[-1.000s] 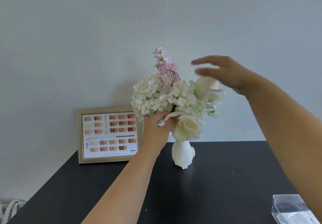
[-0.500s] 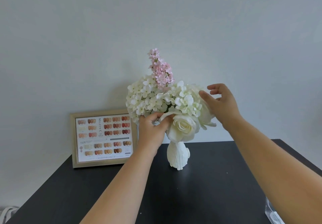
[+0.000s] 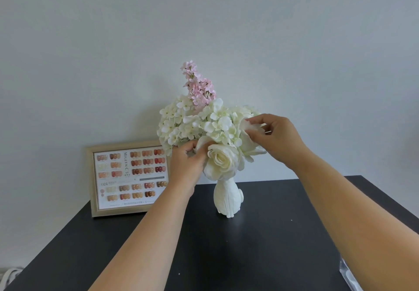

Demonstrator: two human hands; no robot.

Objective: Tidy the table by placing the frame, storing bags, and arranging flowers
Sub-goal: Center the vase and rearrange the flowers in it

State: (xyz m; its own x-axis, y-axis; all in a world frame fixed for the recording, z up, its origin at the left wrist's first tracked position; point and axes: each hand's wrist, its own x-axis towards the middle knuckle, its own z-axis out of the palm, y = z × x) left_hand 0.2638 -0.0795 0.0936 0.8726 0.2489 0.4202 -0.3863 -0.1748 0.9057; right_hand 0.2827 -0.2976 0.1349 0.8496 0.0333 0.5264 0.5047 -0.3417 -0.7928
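Note:
A bunch of white flowers (image 3: 199,125) with one pink sprig (image 3: 199,86) stands in a white sculpted vase (image 3: 227,197) at the back middle of the black table (image 3: 226,256). My left hand (image 3: 186,166) grips the bunch low on its left side, beside a big white rose (image 3: 221,160). My right hand (image 3: 276,138) pinches a white petal on the bunch's right side. A wooden frame (image 3: 129,177) with a nail-colour chart leans upright against the wall, left of the vase.
A clear plastic bag (image 3: 350,277) shows at the table's right edge, mostly cut off by my right forearm. A white strap (image 3: 9,276) lies off the table at lower left. The grey wall rises directly behind the table.
My right hand came down from above the bunch and closed on a petal at its right side. My left hand stayed on the bunch's lower left. The view shifted slightly.

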